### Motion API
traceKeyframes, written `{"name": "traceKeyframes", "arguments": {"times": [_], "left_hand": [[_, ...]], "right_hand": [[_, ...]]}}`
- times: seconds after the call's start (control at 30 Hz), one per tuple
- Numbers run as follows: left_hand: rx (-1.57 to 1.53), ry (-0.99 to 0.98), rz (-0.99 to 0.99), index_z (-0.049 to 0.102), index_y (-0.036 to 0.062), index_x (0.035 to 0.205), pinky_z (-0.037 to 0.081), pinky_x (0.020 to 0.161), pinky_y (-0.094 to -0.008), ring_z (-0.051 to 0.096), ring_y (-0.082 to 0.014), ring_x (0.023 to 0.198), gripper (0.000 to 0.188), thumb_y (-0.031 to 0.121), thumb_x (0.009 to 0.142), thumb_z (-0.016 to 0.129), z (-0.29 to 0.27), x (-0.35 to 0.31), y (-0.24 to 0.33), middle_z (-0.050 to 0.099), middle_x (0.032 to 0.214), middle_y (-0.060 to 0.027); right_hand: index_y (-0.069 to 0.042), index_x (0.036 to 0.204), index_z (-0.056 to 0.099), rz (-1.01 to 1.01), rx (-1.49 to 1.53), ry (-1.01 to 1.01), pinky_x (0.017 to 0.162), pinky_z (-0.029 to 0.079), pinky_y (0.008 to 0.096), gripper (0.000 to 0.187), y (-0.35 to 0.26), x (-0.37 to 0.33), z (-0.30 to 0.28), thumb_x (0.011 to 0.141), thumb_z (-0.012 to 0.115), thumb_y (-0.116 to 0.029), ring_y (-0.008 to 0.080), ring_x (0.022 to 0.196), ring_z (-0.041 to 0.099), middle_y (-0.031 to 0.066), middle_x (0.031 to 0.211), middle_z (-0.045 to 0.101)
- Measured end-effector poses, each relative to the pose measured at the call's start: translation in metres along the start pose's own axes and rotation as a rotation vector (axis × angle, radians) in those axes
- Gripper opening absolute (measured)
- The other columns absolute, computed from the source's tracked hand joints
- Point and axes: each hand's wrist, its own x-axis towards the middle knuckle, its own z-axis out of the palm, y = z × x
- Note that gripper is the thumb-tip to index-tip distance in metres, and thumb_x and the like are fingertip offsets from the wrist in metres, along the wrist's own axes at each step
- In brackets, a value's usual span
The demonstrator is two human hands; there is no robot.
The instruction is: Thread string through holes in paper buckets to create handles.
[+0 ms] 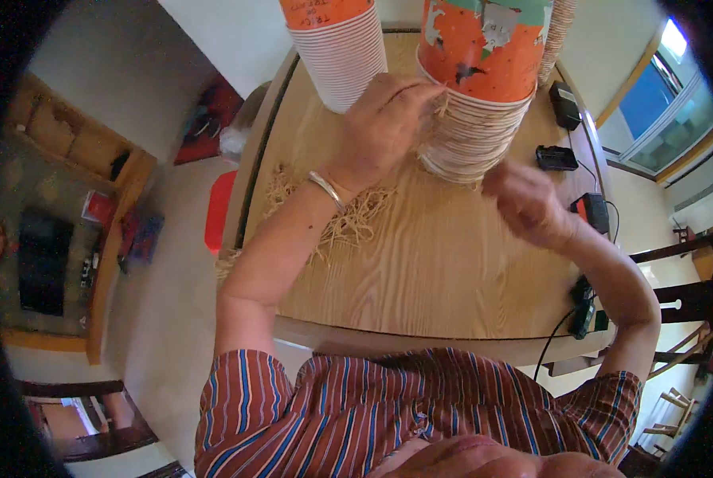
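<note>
Two cup stacks cropped at top | right hand blurred

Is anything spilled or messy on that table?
Yes. Pale straw-like shreds lie scattered loose over the wooden table beneath the left hand, some trailing past the table's left edge. The tall stacks of orange paper cups stand upright.

Home living room: wooden worktop, television in wooden wall unit far left, wooden chairs right, tiled floor.
</note>
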Motion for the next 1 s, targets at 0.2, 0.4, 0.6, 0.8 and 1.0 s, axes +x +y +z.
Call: {"name": "traceKeyframes", "arguments": {"times": [0.2,0.4,0.6,0.8,1.0], "left_hand": [[0.086,-0.013,-0.165,0.065,0.0044,0.102,0.05,0.076,-0.0347,0.061,-0.0277,0.091,0.026,-0.007,0.079,0.061,-0.044,-0.043,0.009,0.062,0.1,-0.0098],[0.125,-0.059,-0.62,0.064,0.0034,0.102,0.048,0.083,-0.0356,0.06,-0.028,0.097,0.017,-0.001,0.087,0.058,-0.085,-0.132,0.015,0.061,0.103,-0.0117],[0.032,-0.051,-0.95,0.055,0.0027,0.121,0.048,0.09,-0.0318,0.057,-0.0207,0.11,0.031,0.009,0.091,0.061,-0.117,-0.108,-0.025,0.058,0.116,-0.0112],[-0.106,0.182,-0.859,0.054,0.0018,0.127,0.043,0.095,-0.031,0.054,-0.0181,0.111,0.046,0.031,0.093,0.063,-0.107,-0.021,-0.13,0.055,0.126,-0.0099],[-0.409,0.195,-1.016,0.041,-0.0028,0.139,0.04,0.102,-0.0361,0.05,-0.0281,0.121,0.085,0.054,0.082,0.068,-0.086,0.017,-0.199,0.046,0.136,-0.0211]], "right_hand": [[-0.005,0.099,0.055,-0.205,0.024,-0.235,0.069,0.051,0.0406,0.024,-0.016,0.013,0.047,0.076,0.062,-0.004,0.0312,0.082,0.06,0.0113,0.094,0.056],[-0.002,0.099,0.056,-0.181,0.054,-0.249,0.066,0.051,0.0397,0.025,-0.014,0.035,0.073,0.075,0.061,0.002,0.0314,0.075,0.06,0.0116,0.086,0.057],[-0.002,0.106,0.055,0.248,0.156,-0.151,0.067,0.051,0.04,0.025,-0.043,0.091,0.092,0.081,0.06,-0.001,0.0322,0.08,0.063,0.0137,0.088,0.059],[-0.001,0.134,0.042,0.256,-0.045,0.539,0.105,0.04,0.0418,0.058,0.02,0.241,0.085,0.081,0.064,-0.011,0.0358,0.121,0.05,0.023,0.127,0.052],[0.002,0.139,0.036,0.856,0.101,0.727,0.104,0.04,0.0404,0.07,0.102,0.293,0.084,0.081,0.068,-0.023,0.0361,0.123,0.048,0.0253,0.138,0.041]]}}
